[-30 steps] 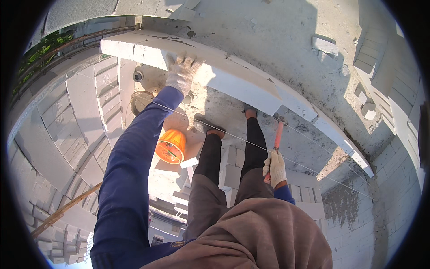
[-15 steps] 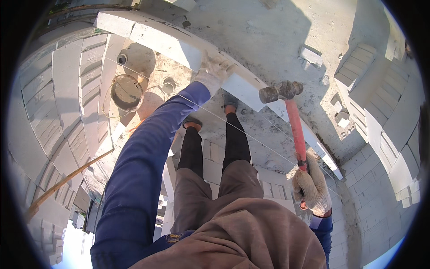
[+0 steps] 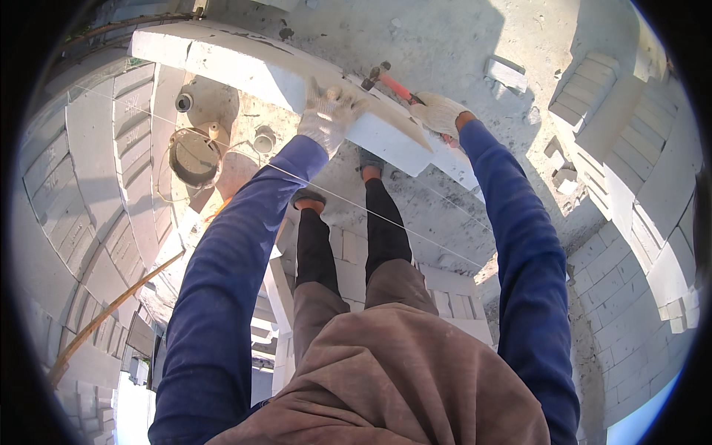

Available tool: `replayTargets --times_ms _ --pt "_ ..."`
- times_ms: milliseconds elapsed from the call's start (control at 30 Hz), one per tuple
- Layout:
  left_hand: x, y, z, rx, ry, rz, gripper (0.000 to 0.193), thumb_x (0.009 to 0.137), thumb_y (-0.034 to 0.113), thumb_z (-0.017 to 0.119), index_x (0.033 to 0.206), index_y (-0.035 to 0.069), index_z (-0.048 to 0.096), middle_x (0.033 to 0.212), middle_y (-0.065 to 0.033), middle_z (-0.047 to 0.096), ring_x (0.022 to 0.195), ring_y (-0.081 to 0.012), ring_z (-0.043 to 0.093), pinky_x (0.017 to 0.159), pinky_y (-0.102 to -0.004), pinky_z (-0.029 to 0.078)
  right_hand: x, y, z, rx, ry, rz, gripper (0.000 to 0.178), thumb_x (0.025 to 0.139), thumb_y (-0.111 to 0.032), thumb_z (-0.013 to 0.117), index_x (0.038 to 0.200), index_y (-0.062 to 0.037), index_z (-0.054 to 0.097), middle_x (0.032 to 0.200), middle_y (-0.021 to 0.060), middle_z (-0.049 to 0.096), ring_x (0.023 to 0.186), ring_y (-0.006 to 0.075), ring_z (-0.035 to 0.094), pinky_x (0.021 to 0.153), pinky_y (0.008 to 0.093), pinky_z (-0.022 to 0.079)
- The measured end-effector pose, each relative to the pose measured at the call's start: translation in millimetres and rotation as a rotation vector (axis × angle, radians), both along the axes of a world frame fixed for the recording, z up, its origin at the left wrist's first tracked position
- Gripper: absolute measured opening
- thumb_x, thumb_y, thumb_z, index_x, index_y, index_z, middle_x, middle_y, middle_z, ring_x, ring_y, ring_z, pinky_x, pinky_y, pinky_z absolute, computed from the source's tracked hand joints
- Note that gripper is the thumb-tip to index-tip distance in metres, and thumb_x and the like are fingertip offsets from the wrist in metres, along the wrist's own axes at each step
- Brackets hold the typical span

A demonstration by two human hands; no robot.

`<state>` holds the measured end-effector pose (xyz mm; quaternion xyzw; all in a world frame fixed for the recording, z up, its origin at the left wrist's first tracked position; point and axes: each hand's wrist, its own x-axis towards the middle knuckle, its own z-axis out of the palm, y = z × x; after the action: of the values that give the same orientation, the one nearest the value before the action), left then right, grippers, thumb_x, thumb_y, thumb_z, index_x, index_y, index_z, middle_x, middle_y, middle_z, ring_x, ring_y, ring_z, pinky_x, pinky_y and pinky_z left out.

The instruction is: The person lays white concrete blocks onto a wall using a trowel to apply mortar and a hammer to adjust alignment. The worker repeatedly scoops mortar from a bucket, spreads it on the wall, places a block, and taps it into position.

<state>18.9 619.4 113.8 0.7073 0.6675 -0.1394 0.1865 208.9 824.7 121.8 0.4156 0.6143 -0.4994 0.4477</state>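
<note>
Right hand (image 3: pixel 439 115) now farther forward

Two gloved hands (image 3: pixel 326 119) (image 3: pixel 439 115), one red-handled hammer (image 3: pixel 395 87), one mortar bucket (image 3: pixel 211 177), one wooden pole (image 3: pixel 119 302), two dark shoes (image 3: pixel 308 197) (image 3: pixel 371 160); the pale wall blocks (image 3: pixel 589 83) are too many to count.

1 wooden pole (image 3: pixel 111 308) slants near stacked blocks (image 3: pixel 63 208).

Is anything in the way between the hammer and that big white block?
Nothing visible. The hammer, held in the right hand, has its head near the far edge of the white block. The left hand is off to the left, and the string crosses nearer the legs.
</note>
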Motion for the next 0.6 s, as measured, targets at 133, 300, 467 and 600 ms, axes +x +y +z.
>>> replayTargets --times_ms 133,300,467,600 --pt "-3.4 -1.8 14.3 -0.025 -0.005 0.032 0.051 0.097 0.012 0.058 0.145 0.028 0.058 0.130 0.0011 0.063 0.128 -0.0218 0.058 0.119 -0.0741 0.027 -18.7 -10.2 12.5 0.046 0.042 -0.074 0.040 0.100 -0.034 0.049 0.131 -0.0110 0.059 0.080 0.0104 0.061 0.057 0.0227 0.059 0.048 0.0447 0.050" --pt "-2.7 -0.3 8.0 -0.019 -0.031 0.061 0.052 0.097 0.013 0.059 0.147 0.027 0.057 0.130 0.0010 0.063 0.132 -0.0223 0.057 0.122 -0.0708 0.026 -44.6 9.4 4.4 -0.013 -0.018 0.108 0.037 0.101 -0.031 0.050 0.130 -0.0088 0.058 0.087 0.0129 0.067 0.068 0.0276 0.065 0.057 0.0469 0.055" --pt "-4.2 13.3 30.7 -0.200 -0.037 0.053 0.053 0.101 0.016 0.057 0.153 0.028 0.052 0.139 -0.0003 0.060 0.142 -0.0230 0.051 0.127 -0.0672 0.021 -65.4 -4.0 4.0 0.042 0.078 0.044 0.037 0.101 -0.033 0.050 0.124 -0.0067 0.060 0.085 0.0137 0.068 0.065 0.0282 0.067 0.055 0.0450 0.055" --pt "-10.1 -15.2 11.2 -0.144 -0.109 0.113 0.052 0.105 0.017 0.055 0.155 0.030 0.049 0.150 -0.0003 0.056 0.149 -0.0214 0.045 0.128 -0.0714 0.016 -89.4 -14.9 4.9 0.068 0.078 0.117 0.045 0.103 -0.036 0.045 0.136 -0.0079 0.057 0.085 0.0148 0.069 0.057 0.0279 0.067 0.049 0.0458 0.054"
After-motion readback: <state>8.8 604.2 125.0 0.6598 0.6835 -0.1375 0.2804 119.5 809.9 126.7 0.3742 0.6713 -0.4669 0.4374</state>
